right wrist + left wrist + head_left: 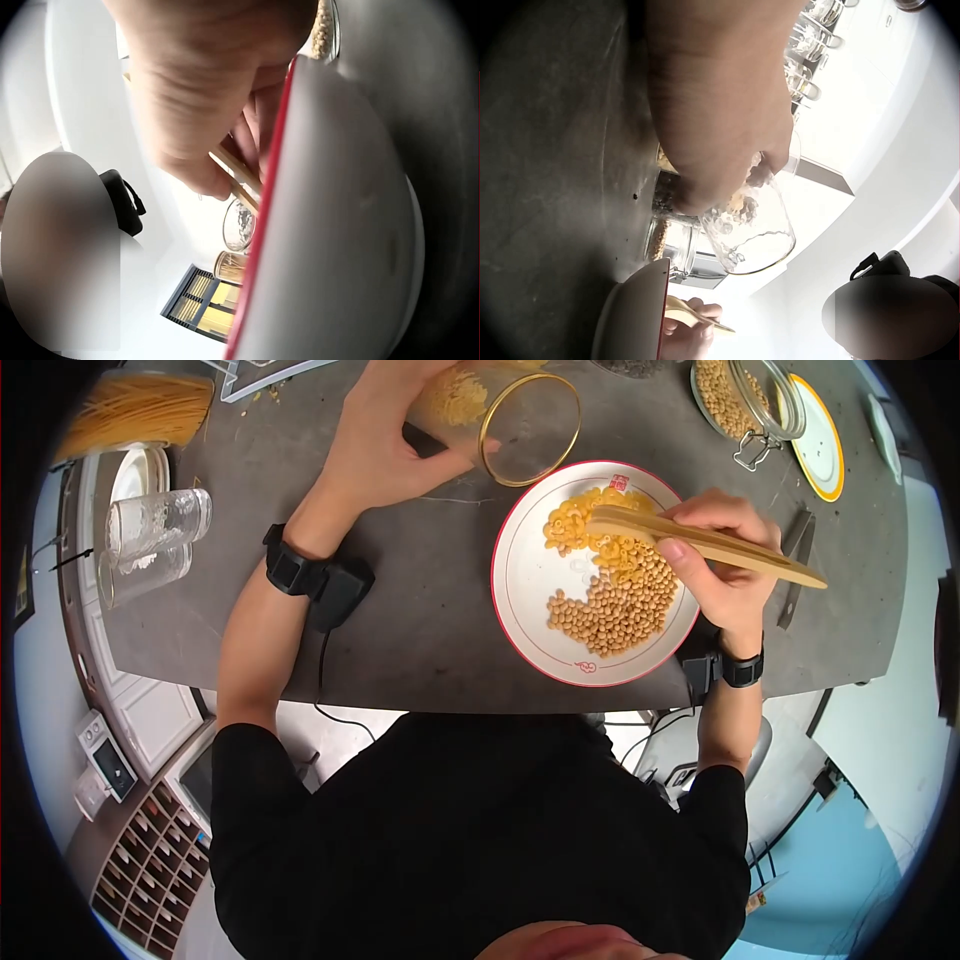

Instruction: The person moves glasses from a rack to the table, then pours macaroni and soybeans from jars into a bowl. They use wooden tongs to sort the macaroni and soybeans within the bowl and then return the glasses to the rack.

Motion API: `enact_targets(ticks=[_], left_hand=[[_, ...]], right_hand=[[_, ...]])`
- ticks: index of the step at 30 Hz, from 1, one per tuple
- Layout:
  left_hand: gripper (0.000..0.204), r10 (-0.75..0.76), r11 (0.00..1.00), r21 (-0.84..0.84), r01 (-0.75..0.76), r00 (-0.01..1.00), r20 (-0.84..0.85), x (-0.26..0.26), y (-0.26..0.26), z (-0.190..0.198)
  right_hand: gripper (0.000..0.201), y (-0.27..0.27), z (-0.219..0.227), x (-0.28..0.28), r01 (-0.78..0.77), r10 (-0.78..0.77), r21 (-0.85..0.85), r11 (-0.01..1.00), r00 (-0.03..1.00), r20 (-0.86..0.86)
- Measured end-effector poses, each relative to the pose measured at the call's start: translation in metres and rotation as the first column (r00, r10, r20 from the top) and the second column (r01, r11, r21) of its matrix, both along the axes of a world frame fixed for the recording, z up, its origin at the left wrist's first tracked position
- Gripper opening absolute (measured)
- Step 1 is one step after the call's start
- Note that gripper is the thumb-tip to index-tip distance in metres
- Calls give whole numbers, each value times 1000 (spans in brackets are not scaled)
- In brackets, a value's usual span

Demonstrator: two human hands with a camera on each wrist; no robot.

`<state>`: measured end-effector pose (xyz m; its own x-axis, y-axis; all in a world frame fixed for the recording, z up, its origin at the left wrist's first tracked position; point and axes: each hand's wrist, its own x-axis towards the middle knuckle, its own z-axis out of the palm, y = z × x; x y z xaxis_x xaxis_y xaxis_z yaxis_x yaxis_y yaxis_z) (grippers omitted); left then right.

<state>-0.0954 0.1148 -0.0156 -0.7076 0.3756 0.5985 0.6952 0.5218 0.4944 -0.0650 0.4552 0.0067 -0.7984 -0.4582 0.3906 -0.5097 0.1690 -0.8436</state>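
My left hand (385,445) grips a tilted clear glass (530,430) with a gold rim, its mouth facing the bowl; small yellow pasta (457,398) lies deep inside it. In the left wrist view the thumb and fingers wrap the glass (761,244). My right hand (725,555) holds wooden tongs (715,545) between thumb and fingers, their tips over the pasta in the bowl. This white bowl (525,575) has a red rim. Yellow macaroni (575,515) fills its far part and round tan beans (615,610) the near part, the two meeting at the right.
A clip-top jar of beans (725,400) and a yellow-rimmed plate (820,440) stand at the back right. Dark metal tweezers (795,570) lie right of the bowl. At left are a spaghetti container (140,410) and two clear glasses (160,525). A white rack (260,375) is behind.
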Motion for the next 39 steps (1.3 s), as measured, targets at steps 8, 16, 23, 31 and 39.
enact_targets(ticks=[8,16,23,31,39], left_hand=[[73,11,998,-56,-15,998,-58,0,-4,-2],[72,10,1000,6,-10,1000,2,3,-1,-9],[72,12,1000,-7,-12,1000,-22,2,0,-7],[71,14,1000,-24,-15,999,-38,5,-1,-6],[73,21,1000,-9,-22,999,-43,6,-1,-6]], right_hand=[[20,-6,0,5,42,-36,94,995,997,-66],[17,-10,1,5,17,-4,141,990,996,-93],[14,-11,0,5,29,-26,123,992,999,-33],[19,-8,10,1,-77,98,165,983,988,-117],[19,-9,13,7,-122,151,241,963,983,-103]])
